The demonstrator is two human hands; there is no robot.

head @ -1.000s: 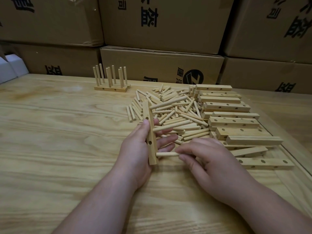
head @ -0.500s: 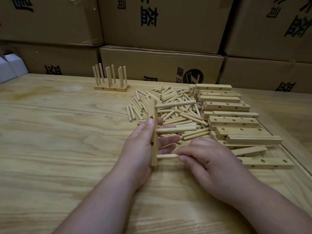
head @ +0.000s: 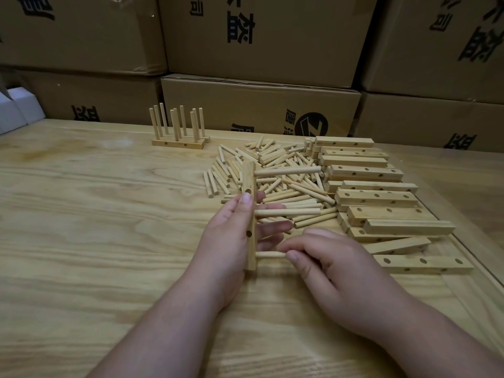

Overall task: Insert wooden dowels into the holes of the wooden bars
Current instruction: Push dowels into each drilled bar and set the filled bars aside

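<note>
The right hand [head: 338, 271] covers the far end of the nearest dowel [head: 270, 254]; the lower picture edge cuts both forearms.

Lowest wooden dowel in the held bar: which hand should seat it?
Right. The right hand already pinches the lowest pale wooden dowel at its hole, while the left hand grips the drilled wooden bar upright.

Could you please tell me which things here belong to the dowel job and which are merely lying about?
Job:
- bar gripped by left hand
- dowel pinched by right hand
- loose dowels
- stacked bars
- finished rack

Lying about:
- cardboard boxes
- white box
</note>
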